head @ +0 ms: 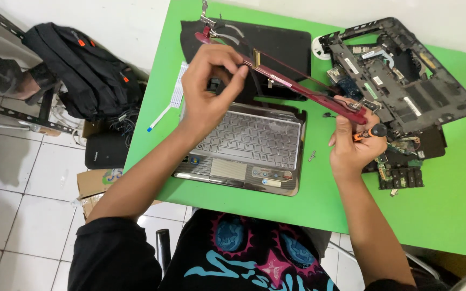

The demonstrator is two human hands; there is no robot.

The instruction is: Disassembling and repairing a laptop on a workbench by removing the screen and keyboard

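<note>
A long dark-red laptop screen bezel point(292, 86) is held tilted above the green table point(449, 215). My left hand point(211, 86) pinches it near its upper left part. My right hand point(351, 145) grips its lower right end and also holds a small screwdriver point(370, 132) with an orange-and-black handle. Under the bezel lies a silver laptop keyboard deck point(249, 145), and behind it a black laptop lid panel point(276, 43).
A stripped black laptop base point(400, 70) with exposed boards lies at the right, loose circuit boards point(400, 175) below it. A white ribbon cable point(176, 91) hangs off the left table edge. A black backpack point(82, 70) and cardboard point(95, 183) are on the tiled floor.
</note>
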